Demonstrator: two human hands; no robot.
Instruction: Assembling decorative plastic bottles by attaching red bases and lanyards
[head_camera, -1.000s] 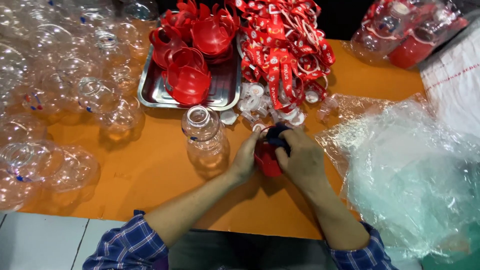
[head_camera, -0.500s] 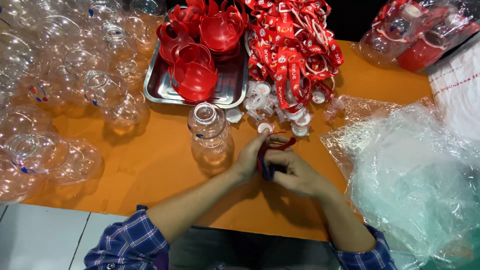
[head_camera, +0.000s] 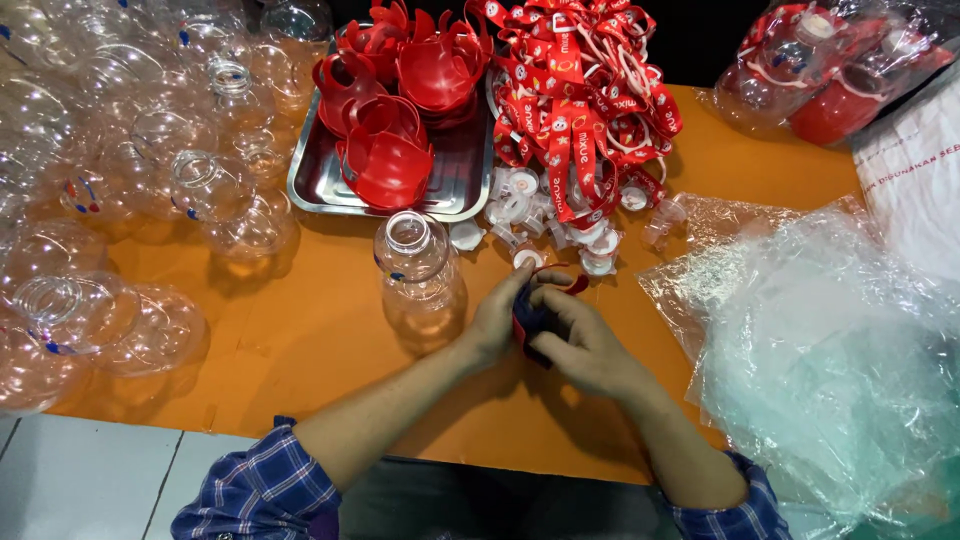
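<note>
Both hands (head_camera: 545, 325) have drawn closer around one red strap (head_camera: 560, 283).

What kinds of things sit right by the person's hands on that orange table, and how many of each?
Hands, left hand and right hand: 2
Small red-and-dark piece held between them: 1
Upright clear bottle: 1
Steel tray: 1
Total: 5

Both hands (head_camera: 550, 325) on red strap (head_camera: 572, 284)
</note>
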